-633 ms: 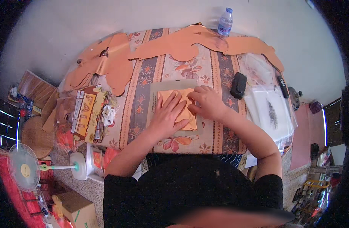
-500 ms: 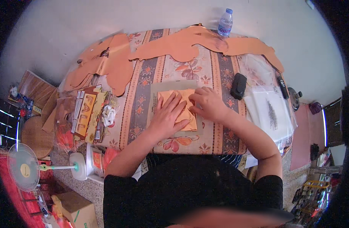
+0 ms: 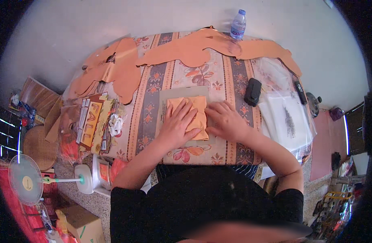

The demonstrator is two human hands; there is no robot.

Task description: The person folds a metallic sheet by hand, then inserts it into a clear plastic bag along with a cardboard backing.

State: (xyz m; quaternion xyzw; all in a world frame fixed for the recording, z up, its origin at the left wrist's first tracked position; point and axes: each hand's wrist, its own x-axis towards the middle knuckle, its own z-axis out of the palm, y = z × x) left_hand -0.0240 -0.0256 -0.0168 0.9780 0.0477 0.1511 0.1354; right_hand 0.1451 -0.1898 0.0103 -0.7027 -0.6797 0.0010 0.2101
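Note:
A folded orange sheet [image 3: 199, 106], slightly crinkled and shiny, lies on a flat grey-green plastic bag [image 3: 164, 96] in the middle of the table. My left hand [image 3: 180, 121] rests flat on the sheet with its fingers spread, pressing it down. At the sheet's right edge is my right hand [image 3: 225, 120], its fingers loosely bent and its thumb apart from them. Its fingertips touch that edge; no grip on the sheet shows. The underside of the sheet and whatever lies beneath my palm are hidden.
Large orange cut-out shapes [image 3: 174, 50] line the table's back and left. A water bottle [image 3: 238, 26] stands behind them. To the right are a black case [image 3: 253, 92] and clear plastic bags [image 3: 281, 117]; to the left, a stack of printed cards [image 3: 93, 123]. A fan [image 3: 27, 180] stands lower left.
My right hand has slid a little down and to the right, from on top of the orange sheet to its right edge, its fingers loosening. My left hand has stayed flat on the sheet.

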